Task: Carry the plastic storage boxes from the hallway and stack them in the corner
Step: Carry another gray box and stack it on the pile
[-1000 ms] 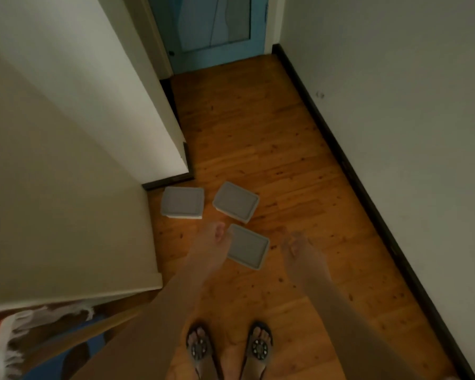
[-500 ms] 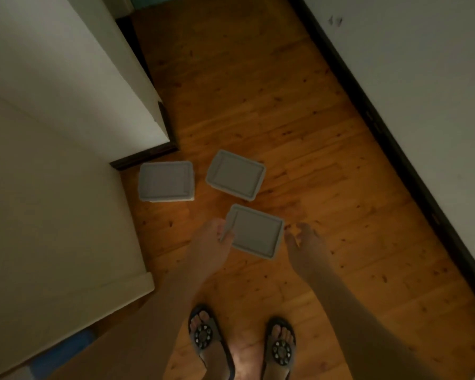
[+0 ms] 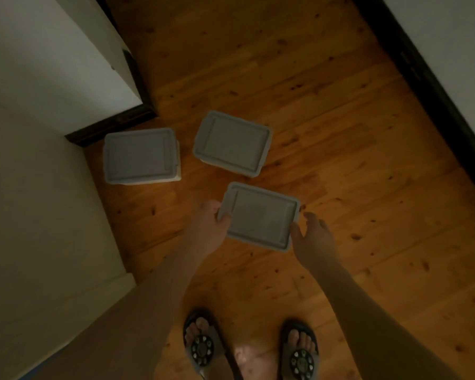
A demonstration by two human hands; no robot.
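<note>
Dim hallway, wooden floor (image 3: 340,133), dark skirting (image 3: 422,78). Left hand (image 3: 210,226) grips the nearest lidded box (image 3: 261,216); right hand (image 3: 313,237), fingers spread, touches it.

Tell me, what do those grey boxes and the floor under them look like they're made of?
The three boxes, like the nearest box, look like matte grey plastic: moulded lids with raised rims and rounded corners, no shine. The light is dim, so that is a likely reading. The floor looks like varnished pine boards: orange-brown, with plank seams, dark knots and a soft sheen.
</note>
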